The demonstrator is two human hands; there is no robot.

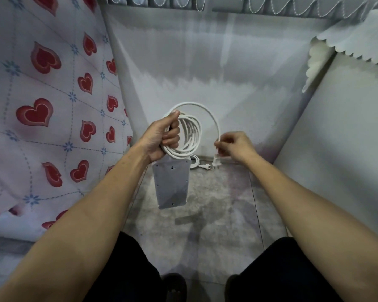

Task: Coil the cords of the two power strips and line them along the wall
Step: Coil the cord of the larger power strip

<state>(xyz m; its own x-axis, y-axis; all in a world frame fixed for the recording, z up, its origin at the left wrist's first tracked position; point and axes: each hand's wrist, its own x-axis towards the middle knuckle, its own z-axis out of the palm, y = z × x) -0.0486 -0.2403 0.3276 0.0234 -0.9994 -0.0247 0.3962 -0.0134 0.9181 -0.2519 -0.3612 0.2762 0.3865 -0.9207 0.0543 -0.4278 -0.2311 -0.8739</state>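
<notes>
Up at twelve o'clock, the left hand point(162, 138) squeezes the coiled cord point(189, 136) with the power strip point(171, 186) hanging below, while the right hand point(236, 147) pinches the cord's end by the plug point(217, 162).

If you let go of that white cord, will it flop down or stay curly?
Probably springy. The white cord arcs up in a wide loop between the left hand and the right hand without sagging. The loops in the left hand would likely spread open if released. The power strip dangling below would pull them down.
</notes>
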